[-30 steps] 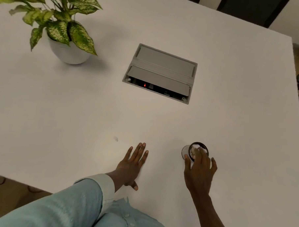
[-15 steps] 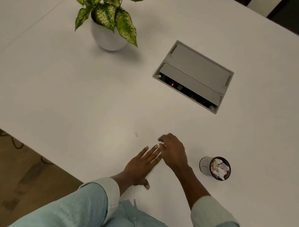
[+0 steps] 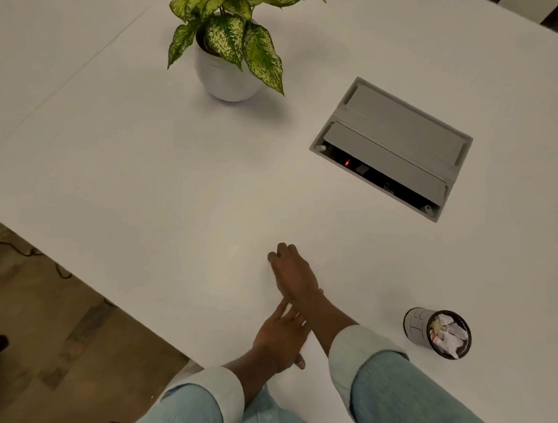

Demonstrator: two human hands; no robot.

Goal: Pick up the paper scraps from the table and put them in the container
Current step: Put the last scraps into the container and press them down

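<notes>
We see our right hand point(image 3: 292, 271) reaching across over our left, its fingers curled down together onto the white table point(image 3: 145, 173). Whether they have closed on anything we cannot tell, since the hand covers the spot beneath it. A faint pale fleck point(image 3: 234, 250) lies on the table at about nine o'clock from those fingertips, too small and washed out for us to say whether it is a paper scrap.

Our left hand point(image 3: 280, 337) lies flat on the table at six o'clock from the right hand, fingers spread and straight, gripping nothing; the right wrist crosses over its fingertips. Both sleeves are light blue with the cuffs turned back.

The container point(image 3: 437, 332), a small dark-rimmed cup, sits on the table well apart from the hands, at about four o'clock from the right hand. It looks tipped toward us, and crumpled paper scraps point(image 3: 449, 334) fill its mouth.

Farther off, a potted plant point(image 3: 228, 54) stands at eleven o'clock from the hands, and a grey socket box point(image 3: 399, 143) set into the table lies at one o'clock, a small red light showing in its open slot.
</notes>
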